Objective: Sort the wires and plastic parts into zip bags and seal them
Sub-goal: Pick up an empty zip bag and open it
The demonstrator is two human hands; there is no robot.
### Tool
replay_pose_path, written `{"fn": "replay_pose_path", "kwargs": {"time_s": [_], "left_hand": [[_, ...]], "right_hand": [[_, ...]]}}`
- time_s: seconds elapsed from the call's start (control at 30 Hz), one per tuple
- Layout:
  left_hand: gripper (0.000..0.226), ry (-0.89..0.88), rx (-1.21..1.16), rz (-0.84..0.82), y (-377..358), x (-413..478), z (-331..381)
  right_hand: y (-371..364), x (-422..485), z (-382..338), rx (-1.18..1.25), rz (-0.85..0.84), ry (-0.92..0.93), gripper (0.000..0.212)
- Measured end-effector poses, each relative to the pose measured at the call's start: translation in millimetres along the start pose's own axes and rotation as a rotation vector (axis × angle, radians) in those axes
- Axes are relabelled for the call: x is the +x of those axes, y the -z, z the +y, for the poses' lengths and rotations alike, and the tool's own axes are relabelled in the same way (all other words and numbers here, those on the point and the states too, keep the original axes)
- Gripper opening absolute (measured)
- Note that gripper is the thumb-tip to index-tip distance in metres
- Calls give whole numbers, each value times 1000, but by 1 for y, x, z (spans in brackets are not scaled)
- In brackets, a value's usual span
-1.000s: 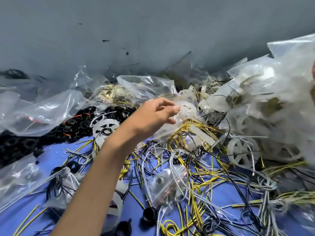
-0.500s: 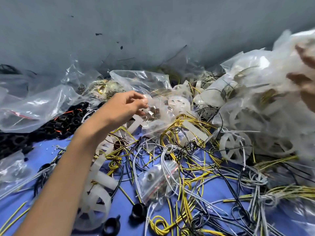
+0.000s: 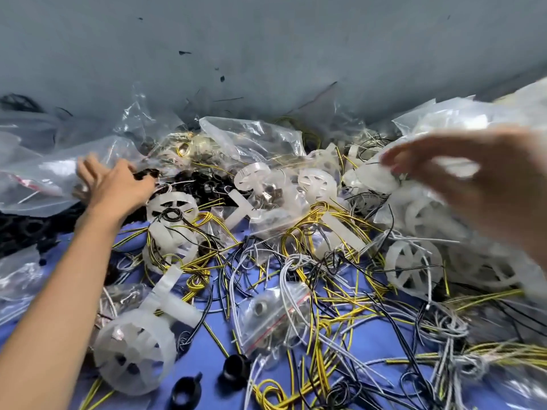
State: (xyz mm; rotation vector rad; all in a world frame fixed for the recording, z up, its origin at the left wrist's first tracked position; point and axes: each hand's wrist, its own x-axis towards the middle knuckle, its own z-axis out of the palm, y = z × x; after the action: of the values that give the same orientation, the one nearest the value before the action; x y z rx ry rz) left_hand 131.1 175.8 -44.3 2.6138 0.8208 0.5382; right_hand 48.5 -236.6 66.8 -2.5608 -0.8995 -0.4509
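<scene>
Swung far left, the left hand (image 3: pixel 118 187) lays spread fingers on the clear bag (image 3: pixel 38 184) just beyond; the right hand (image 3: pixel 473 179) is well apart, too blurred to tell its grip.

The left hand (image 3: pixel 118 187) and its slim forearm (image 3: pixel 59 291) are bare right down to the near-left corner. The right hand (image 3: pixel 473 184), far right, looks bare too, though blur hides any finer detail.

free: blue mat (image 3: pixel 207 347) front-centre | blocked: wire tangle (image 3: pixel 322 294), bags (image 3: pixel 251 137) behind
</scene>
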Motion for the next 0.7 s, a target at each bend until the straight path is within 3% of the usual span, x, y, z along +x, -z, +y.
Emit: {"fn": "replay_pose_path", "kwargs": {"time_s": [0.07,0.13,0.2,0.3,0.5,0.63,0.7], "left_hand": [[46,85,16,-43,-9,6,-17],[51,148,29,-140,-17,8,-29],[53,132,88,-188,-22,8,-35],[56,70,108,-135,-21,11,-36],[54,64,14,-226,-2,5,-18],[30,-66,-260,-176,33,-9,19],[23,-139,-500,-246,51,-26,43]], "right_hand": [[-15,10,-19,118,-162,7,19],[-34,11,-25,84,-306,52,27],[-40,13,-26,96,-363,40,28],[-49,9,-29,129,-428,38,35],[-56,17,-30,43,-563,147,24],[-57,17,-27,8,-526,176,22],[-57,15,-28,46,-499,147,21]]}}
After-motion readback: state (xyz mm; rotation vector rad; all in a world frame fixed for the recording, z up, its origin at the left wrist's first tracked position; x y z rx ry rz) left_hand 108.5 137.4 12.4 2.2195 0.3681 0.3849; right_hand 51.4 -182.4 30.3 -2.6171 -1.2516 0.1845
